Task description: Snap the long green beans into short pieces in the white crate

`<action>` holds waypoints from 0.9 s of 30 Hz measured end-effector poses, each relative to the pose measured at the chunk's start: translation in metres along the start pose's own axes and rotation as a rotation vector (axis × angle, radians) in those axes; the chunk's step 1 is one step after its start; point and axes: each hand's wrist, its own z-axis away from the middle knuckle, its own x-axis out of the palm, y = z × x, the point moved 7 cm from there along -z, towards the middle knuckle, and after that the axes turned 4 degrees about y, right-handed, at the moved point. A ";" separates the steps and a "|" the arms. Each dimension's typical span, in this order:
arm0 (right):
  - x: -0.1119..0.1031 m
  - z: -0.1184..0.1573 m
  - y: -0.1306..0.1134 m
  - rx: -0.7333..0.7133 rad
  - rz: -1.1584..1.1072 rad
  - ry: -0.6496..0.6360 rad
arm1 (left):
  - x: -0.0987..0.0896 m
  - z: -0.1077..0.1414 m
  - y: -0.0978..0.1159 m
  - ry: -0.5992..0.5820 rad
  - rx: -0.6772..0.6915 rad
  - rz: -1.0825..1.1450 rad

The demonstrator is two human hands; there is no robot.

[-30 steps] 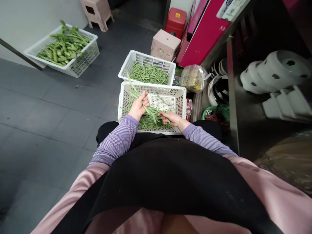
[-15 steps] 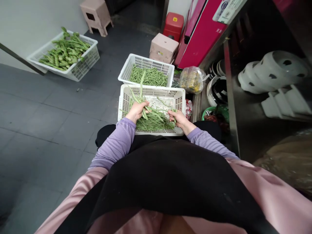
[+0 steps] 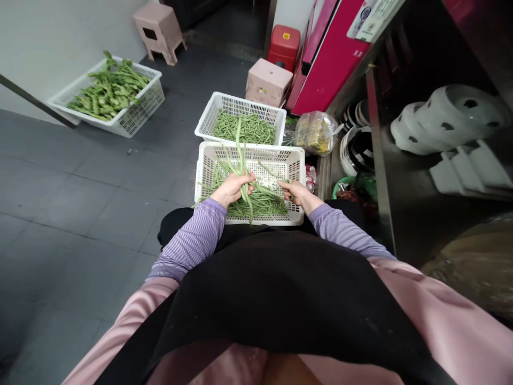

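My left hand (image 3: pixel 234 189) is closed around a few long pale green beans (image 3: pixel 240 143), which stick out past both sides of the fist. Opposite it, my right hand (image 3: pixel 297 193) is closed in a pinch, with bits of green bean showing at its fingers. Both hands are over a white slotted plastic basket (image 3: pixel 301 160) close to my lap. Inside it lies a heap of long thin green beans (image 3: pixel 262 206), mostly on the near side. Directly behind is a second white basket (image 3: pixel 202 125) of short green bean pieces (image 3: pixel 245 128).
Farther left, a white basket (image 3: pixel 134 120) holds green stalks (image 3: pixel 110 91). Pink stools (image 3: pixel 269 80) (image 3: pixel 158 29) and a red stool (image 3: pixel 284 47) stand at the back. To the right are a filled plastic bag (image 3: pixel 316 132), buckets (image 3: pixel 356 152) and a metal shelf (image 3: pixel 379 166) with white containers.
My left hand has moved slightly right and nearer my body with its beans, closing some distance to my right hand. The right hand has shifted only a little.
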 end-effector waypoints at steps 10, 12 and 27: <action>0.080 0.057 0.002 0.085 0.056 -0.596 | 0.006 0.000 -0.010 -0.155 -0.088 0.063; 0.076 0.060 -0.001 0.040 0.088 -0.562 | 0.007 0.003 -0.012 -0.149 -0.135 0.026; 0.052 0.062 -0.018 -0.236 0.270 -0.386 | -0.031 -0.009 -0.003 0.240 0.023 0.005</action>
